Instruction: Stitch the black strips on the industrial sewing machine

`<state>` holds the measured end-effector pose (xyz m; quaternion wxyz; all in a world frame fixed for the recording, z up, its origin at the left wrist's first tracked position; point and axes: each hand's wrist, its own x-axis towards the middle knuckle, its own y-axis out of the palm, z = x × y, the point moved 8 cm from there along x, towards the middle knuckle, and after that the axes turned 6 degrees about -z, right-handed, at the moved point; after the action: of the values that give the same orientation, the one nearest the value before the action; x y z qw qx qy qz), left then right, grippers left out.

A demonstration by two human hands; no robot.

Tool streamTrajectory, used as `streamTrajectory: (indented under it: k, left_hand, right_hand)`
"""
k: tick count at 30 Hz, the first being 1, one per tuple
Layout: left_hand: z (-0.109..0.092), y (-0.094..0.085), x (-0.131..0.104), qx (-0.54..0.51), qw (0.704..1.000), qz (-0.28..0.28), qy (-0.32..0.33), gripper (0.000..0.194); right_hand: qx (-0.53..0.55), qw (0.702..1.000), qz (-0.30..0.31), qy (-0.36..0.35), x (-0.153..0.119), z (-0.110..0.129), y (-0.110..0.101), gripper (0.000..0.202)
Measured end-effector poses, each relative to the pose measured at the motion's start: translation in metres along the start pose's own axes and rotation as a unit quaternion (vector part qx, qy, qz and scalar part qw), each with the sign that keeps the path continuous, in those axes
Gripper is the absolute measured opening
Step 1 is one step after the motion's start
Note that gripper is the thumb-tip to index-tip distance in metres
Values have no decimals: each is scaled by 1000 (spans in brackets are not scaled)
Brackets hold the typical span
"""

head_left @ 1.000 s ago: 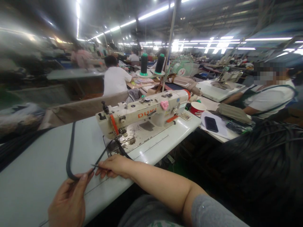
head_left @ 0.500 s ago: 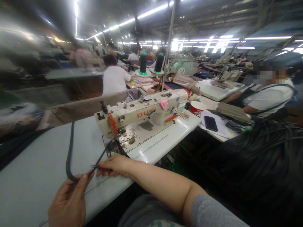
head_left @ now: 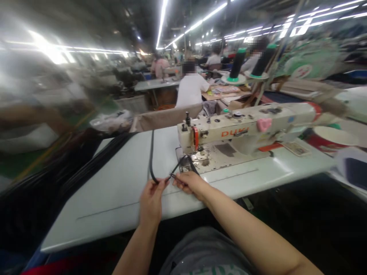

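My left hand (head_left: 153, 194) pinches a narrow black strip (head_left: 151, 156) over the pale table, just left of the sewing machine (head_left: 229, 130). The strip curves away over the tabletop on the far side of that hand. Close beside it, my right hand (head_left: 189, 182) is closed around small dark snips (head_left: 172, 175), whose tips touch or nearly touch the strip between the hands. Another stretch of black strip (head_left: 179, 164) runs up to the machine's needle area, and a piece hangs down behind my right hand.
A heap of long black strips (head_left: 94, 164) lies over the table's left end. Two black thread cones (head_left: 237, 65) stand behind the machine. A red and white tub (head_left: 334, 139) and a phone (head_left: 357, 172) are at the right. A person in white (head_left: 191, 89) sits beyond.
The view has swung left, so the machine and both hands appear further right. My hands still hold the strip and the snips close together.
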<state>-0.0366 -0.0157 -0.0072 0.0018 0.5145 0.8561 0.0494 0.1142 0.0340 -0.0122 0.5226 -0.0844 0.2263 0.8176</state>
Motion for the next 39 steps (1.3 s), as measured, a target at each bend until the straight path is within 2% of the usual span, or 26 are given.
streamTrajectory:
  k: [3, 9, 15, 19, 21, 22, 23, 26, 27, 28, 29, 31, 35, 39]
  left_hand:
    - [1, 1, 2, -41, 999, -4, -8, 33]
    - [1, 0, 3, -59, 998, -2, -5, 32]
    - [3, 2, 2, -66, 998, 5, -1, 31]
    - [0, -3, 8, -39, 999, 10, -2, 34]
    - [-3, -10, 17, 9, 1000, 25, -3, 38]
    - [-5, -17, 22, 36, 999, 29, -4, 42]
    - [-7, -25, 28, 65, 997, 33, -5, 45]
    - [-13, -56, 49, 162, 986, 30, 8, 49]
    - [-16, -66, 56, 202, 979, 31, 21, 48]
    - [-18, -75, 62, 240, 970, 34, 31, 49]
    - [-20, -85, 68, 274, 960, 32, 41, 51]
    - [-23, -105, 81, 341, 938, 17, 53, 55]
    - [-36, -151, 104, 469, 880, -27, 73, 53]
    - [-61, -215, 125, 554, 822, -88, 101, 51]
  right_hand:
    - [-4, 1000, 2, -16, 3, 0, -1, 50]
    - [-33, 999, -1, -23, 5, -1, 1, 58]
    - [-65, 997, -17, -41, 8, 1, 0, 56]
    - [-131, 985, -42, -99, 1, 11, -7, 47]
    - [-242, 952, -98, -158, -11, 22, -18, 37]
    - [-316, 920, -137, -185, -19, 28, -24, 33]
    - [-397, 877, -180, -205, -28, 34, -31, 28]
    - [-600, 716, -278, -222, -56, 42, -46, 14]
    - [-644, 673, -292, -216, -63, 40, -48, 21]
    - [-676, 644, -293, -206, -67, 37, -50, 32]
    - [-700, 626, -283, -193, -69, 31, -52, 42]
    - [-731, 611, -252, -168, -68, 20, -53, 51]
    - [-766, 587, -222, -142, -61, 13, -52, 50]
    - [-776, 582, -210, -125, -54, 15, -53, 50]
